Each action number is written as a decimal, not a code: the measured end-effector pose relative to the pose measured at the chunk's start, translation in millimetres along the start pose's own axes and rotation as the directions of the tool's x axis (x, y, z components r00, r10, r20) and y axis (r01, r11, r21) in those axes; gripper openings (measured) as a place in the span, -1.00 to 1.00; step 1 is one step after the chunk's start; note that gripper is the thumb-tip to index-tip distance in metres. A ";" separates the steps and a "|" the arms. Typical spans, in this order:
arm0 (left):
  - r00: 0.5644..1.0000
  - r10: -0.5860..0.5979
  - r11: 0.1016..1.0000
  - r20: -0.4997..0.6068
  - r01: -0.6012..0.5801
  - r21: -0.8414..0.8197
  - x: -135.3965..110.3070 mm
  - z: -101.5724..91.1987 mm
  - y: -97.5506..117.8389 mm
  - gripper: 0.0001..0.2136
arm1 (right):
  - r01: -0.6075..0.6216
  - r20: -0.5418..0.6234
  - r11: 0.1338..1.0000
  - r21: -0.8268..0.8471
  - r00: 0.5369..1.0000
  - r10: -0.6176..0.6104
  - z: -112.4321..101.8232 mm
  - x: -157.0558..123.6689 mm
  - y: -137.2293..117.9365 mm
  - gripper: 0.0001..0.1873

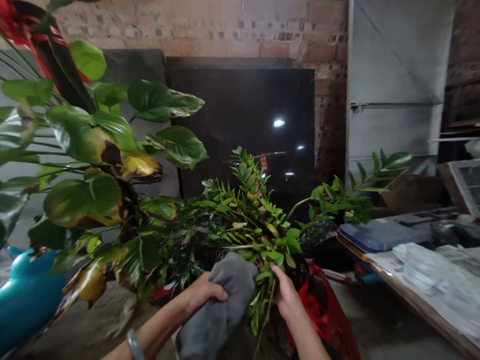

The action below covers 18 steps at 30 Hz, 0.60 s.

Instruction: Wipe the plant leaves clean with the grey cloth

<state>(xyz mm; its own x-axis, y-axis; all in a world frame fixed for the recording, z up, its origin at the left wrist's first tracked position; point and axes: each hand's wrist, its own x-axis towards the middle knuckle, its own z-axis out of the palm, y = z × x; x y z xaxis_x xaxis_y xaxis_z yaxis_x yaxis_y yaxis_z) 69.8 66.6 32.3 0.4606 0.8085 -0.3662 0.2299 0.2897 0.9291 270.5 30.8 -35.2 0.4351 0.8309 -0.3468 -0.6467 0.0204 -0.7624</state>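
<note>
Left of the red bag (333,315), a leafy stem (258,306) hangs downward between the left hand (204,296), clutching a grey cloth (235,282), and the nearer right hand (288,296), curled at its leaves, grip unclear.

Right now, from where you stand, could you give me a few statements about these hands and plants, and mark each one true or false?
1. The left hand holds a gray cloth. True.
2. The right hand rests on the table. False: it is at the green leaves.
3. A bracelet is on the left arm. True.
4. The bag near the right hand is blue. False: it is red.
5. All the large leaves at the left are plain green. False: some have yellow and brown patches.
</note>
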 end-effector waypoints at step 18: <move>0.997 -0.029 0.998 0.068 0.025 0.057 -33.1 -16.6 20.4 -0.73 | -0.075 -0.049 0.997 -0.035 0.996 0.073 -2.6 -1.7 -7.0 -0.67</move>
<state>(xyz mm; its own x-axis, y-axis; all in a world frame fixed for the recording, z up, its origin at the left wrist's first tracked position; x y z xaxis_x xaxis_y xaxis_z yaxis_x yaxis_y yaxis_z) 45.0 54.2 64.2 0.5108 0.7632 -0.3956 0.2900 0.2802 0.9151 275.9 27.8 -30.7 0.4163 0.8022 -0.4280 -0.6553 -0.0616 -0.7528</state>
